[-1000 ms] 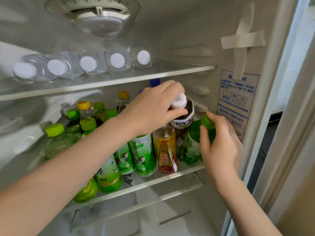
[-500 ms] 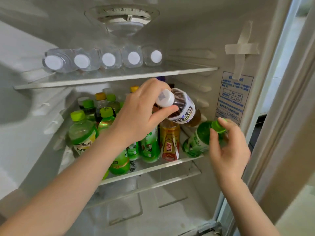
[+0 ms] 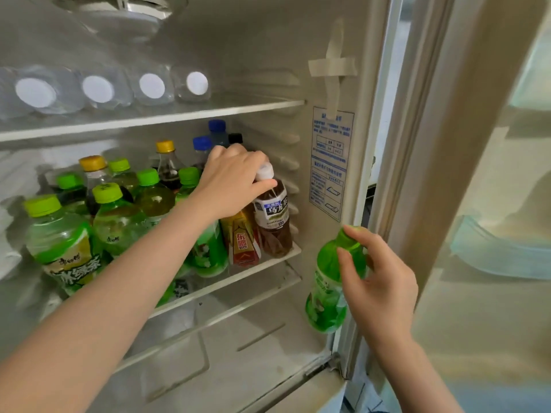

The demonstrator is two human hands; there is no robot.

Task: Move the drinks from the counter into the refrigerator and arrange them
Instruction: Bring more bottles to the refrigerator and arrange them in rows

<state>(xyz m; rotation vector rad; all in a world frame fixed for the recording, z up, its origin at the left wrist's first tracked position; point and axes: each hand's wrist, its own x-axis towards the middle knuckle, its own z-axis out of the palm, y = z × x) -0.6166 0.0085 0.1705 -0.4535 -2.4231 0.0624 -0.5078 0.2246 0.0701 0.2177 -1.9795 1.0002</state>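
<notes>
My left hand (image 3: pixel 229 180) reaches into the open refrigerator and grips the white cap end of a brown tea bottle (image 3: pixel 274 219), which stands upright at the right end of the middle shelf (image 3: pixel 268 260). My right hand (image 3: pixel 375 287) holds a green bottle (image 3: pixel 328 296) by its neck, outside the shelf near the fridge's right front edge. Several green-capped, yellow-capped and blue-capped bottles (image 3: pixel 119 216) crowd the same shelf, with a yellow-red bottle (image 3: pixel 243 242) just left of the tea bottle.
Several clear water bottles (image 3: pixel 152 86) lie on the top shelf, white caps facing out. The compartment under the middle shelf (image 3: pixel 238 347) holds nothing visible. A blue label (image 3: pixel 329 162) and taped strips are on the right inner wall. The door frame (image 3: pixel 417 174) stands at the right.
The tea bottle went from tilted in my left hand to upright on the shelf's right end. My right hand drew the green bottle off the shelf, down and outward.
</notes>
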